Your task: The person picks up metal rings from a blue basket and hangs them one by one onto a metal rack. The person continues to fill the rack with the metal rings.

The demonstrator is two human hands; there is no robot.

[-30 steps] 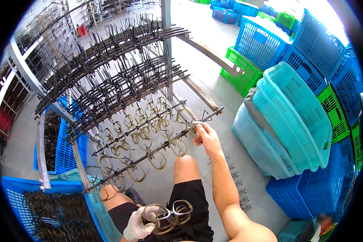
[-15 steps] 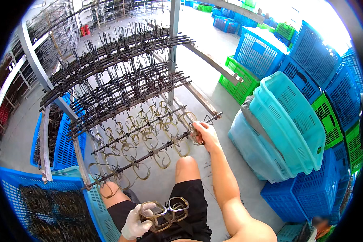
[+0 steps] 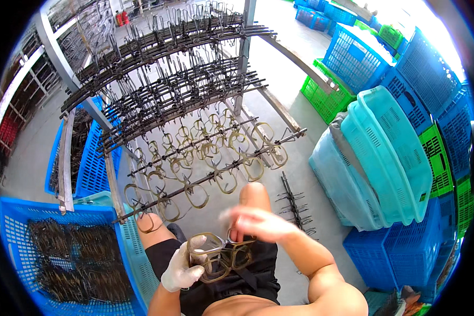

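My left hand (image 3: 181,269), in a white glove, is closed around the left side of a few olive-brown eyeglass frames (image 3: 217,277) above my lap. My bare right hand (image 3: 260,225) is at the right side of these frames; its fingers are bent and smeared by motion, so its grip is unclear. Beyond my knees, a dark rod (image 3: 187,185) with clips runs across a metal stand, and similar eyeglass frames (image 3: 199,204) hang along it. A second rod (image 3: 195,149) behind it also carries frames.
Bundles of dark clip rods (image 3: 184,79) rest on the stand's upper arms. At left, a blue crate (image 3: 58,205) holds dark wiry pieces. Spare clip rods (image 3: 295,205) lie on the floor, right of my knee. Turquoise baskets (image 3: 389,152) and blue crates (image 3: 384,253) are stacked at right.
My right hand has come back from the near rod's right end to the frames at my lap. An eyeglass frame now hangs at that end. The view has shifted slightly.
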